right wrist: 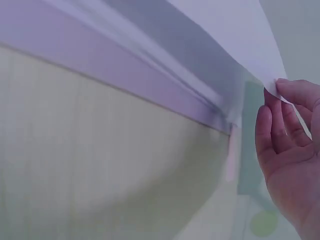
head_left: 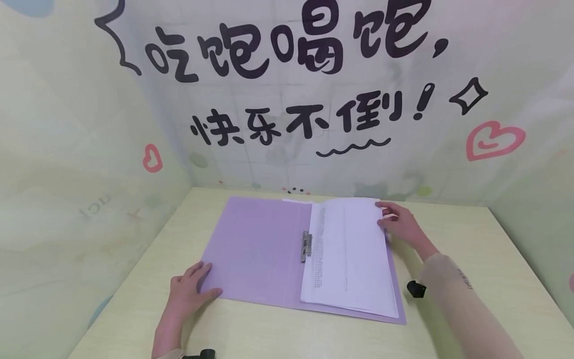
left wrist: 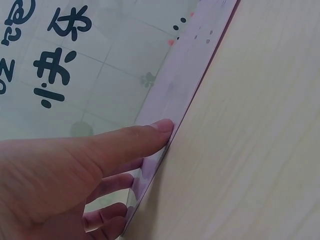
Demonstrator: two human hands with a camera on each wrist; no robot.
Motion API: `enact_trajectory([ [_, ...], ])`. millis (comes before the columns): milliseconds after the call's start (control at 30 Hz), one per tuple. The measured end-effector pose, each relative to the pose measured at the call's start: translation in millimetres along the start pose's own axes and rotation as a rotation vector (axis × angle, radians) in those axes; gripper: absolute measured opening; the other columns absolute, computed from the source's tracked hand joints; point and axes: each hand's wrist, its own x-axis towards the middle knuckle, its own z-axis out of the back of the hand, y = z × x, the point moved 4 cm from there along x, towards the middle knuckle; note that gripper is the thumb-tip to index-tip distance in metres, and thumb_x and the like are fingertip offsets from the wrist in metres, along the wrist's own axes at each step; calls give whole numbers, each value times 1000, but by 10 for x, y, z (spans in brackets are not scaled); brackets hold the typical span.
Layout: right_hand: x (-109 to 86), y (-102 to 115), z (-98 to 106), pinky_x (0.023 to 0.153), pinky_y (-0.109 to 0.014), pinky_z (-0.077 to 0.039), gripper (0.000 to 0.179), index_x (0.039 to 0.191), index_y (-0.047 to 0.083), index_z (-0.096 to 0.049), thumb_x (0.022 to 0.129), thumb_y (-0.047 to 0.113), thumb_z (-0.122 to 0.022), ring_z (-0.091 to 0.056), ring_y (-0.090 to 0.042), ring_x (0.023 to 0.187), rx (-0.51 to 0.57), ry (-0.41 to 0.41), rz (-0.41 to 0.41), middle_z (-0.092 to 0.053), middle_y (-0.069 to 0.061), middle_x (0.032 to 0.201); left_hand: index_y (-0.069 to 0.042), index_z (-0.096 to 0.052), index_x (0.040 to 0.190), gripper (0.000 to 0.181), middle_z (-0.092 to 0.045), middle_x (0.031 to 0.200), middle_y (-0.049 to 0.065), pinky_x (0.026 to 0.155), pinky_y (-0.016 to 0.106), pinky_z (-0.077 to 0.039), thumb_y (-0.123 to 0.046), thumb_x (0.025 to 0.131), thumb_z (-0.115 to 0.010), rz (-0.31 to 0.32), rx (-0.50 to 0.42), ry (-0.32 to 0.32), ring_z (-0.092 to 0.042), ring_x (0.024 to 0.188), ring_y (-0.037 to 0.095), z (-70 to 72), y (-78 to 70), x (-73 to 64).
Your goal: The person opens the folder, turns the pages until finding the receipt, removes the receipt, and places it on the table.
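Observation:
A purple folder [head_left: 255, 249] lies spread on the table, with a metal clip [head_left: 306, 247] near its spine. White printed sheets [head_left: 354, 259] cover its right side. My right hand [head_left: 399, 223] pinches the top sheet near its upper right corner; in the right wrist view the sheet [right wrist: 240, 35] rises in a curve from those below, its edge between thumb and fingers. My left hand [head_left: 190, 289] rests at the folder's lower left corner. Its thumb [left wrist: 150, 132] lies on the near edge and the spread fingers touch the left edge.
The pale wooden table [head_left: 260, 334] meets a printed wall sheet [head_left: 278, 169] with large dark characters at the back. Similar sheets hang at left and right. A black device [head_left: 416, 289] shows by the right sleeve [head_left: 462, 299], another [head_left: 207, 353] by the left wrist.

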Motion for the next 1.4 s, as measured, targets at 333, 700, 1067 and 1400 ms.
enact_trajectory([
  [333,140,407,198,81,-14,-51,48,139,8,-55,94,20,-68,-62,-13,102,-48,124,-15,-57,-19,139,0,-48,143,79,-37,150,31,99,61,-35,-37,81,-79,15,-7,14,-38,128,56,-17,0,3],
  [700,418,1056,207,96,-36,-52,40,136,7,-58,100,24,-58,-62,-29,113,-128,234,136,-63,-17,133,-1,-49,142,79,-37,151,31,99,61,-36,-36,80,-80,21,-23,18,-38,126,55,-6,-9,-24],
  [1067,706,1459,-107,100,-44,-50,40,138,12,-57,98,14,-59,-60,-27,117,-121,265,202,-62,-10,135,-1,-50,142,78,-39,150,31,99,61,-35,-37,79,-80,7,-17,-1,-40,126,55,16,9,-35],
  [1400,912,1778,-674,101,-42,-51,44,133,14,-61,90,18,-72,-60,-27,118,-54,202,239,-62,-11,135,0,-52,139,77,-43,147,32,94,57,-35,-35,77,-82,-26,-12,-36,-44,122,53,45,-1,-34],
])
